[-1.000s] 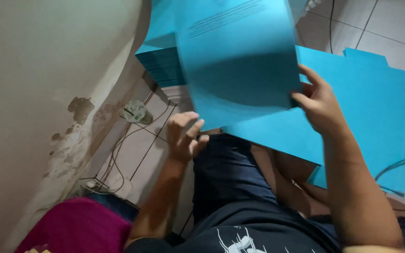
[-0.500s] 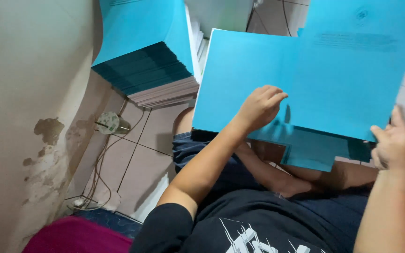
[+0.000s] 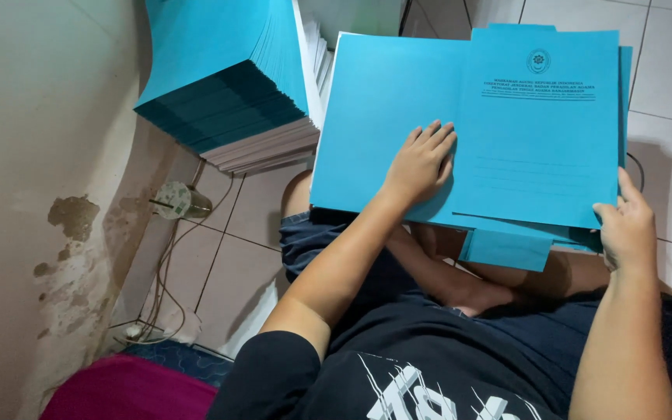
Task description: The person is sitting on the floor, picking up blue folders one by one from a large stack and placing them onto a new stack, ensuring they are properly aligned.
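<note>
The left hand (image 3: 420, 163) lies flat, fingers spread, pressing on the fold of an open blue folder (image 3: 468, 124) that rests across the person's lap. The right hand (image 3: 625, 225) pinches the folder's lower right corner between thumb and fingers. By the look of it, the step in hand is creasing or flattening the folder along its middle; a next move would likely call for keeping the right flap square with the sheets under it while the palm runs the fold.

The right flap carries a small round emblem near its top with lines of dark print below, then faint ruled lines. More blue folders (image 3: 507, 247) peek out underneath. To the left stands a tall stack of blue folders (image 3: 219, 70) above pale sheets, on the tiled floor (image 3: 231, 233), near a stained wall (image 3: 33, 194).
</note>
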